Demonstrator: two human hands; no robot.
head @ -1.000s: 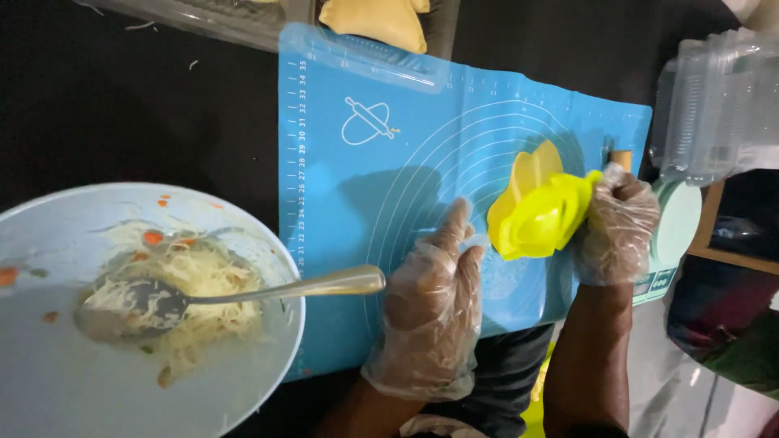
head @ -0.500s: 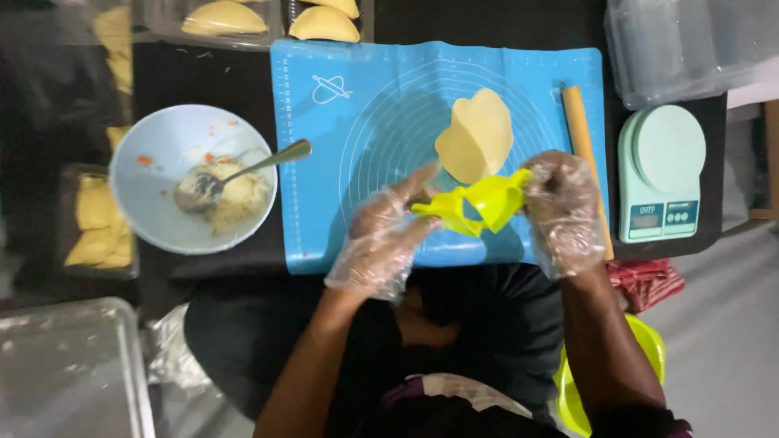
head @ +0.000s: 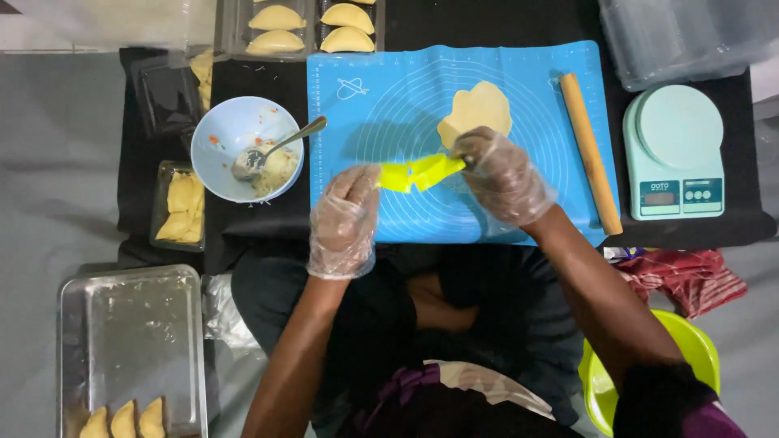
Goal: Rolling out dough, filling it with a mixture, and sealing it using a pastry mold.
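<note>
Both hands wear thin clear gloves and grasp a yellow press (head: 420, 173), which lies open over the blue mat (head: 389, 97). The left hand (head: 344, 221) grips the press's end at 9 o'clock; the right hand (head: 501, 174) pinches the end at 3 o'clock. The press sits near the mat's middle, just at 6 o'clock of a flat round of dough (head: 477, 109), and the right hand's fingers overlap the dough's near edge. Whether the press touches the dough I cannot tell.

A wooden pin (head: 590, 150) lies along the mat's 3 o'clock edge, and beyond it a pale green scale (head: 676, 150) stands on the black counter (head: 260, 219). At 9 o'clock of the mat is a bowl (head: 231, 122) of filling with a spoon (head: 284, 144) leaning in it. At 12 o'clock of the bowl, clear trays (head: 312, 24) hold folded pastries. A small tub (head: 180, 207) with yellow pieces sits at 8 o'clock of the bowl. Clear stacked containers (head: 690, 36) are at 12 o'clock of the scale.

Below the counter, at 7 o'clock, a metal tray (head: 130, 332) carries three folded pastries at its near edge. A red cloth (head: 690, 280) lies at 6 o'clock of the scale, and a lime basin (head: 698, 349) shows beside the right arm.
</note>
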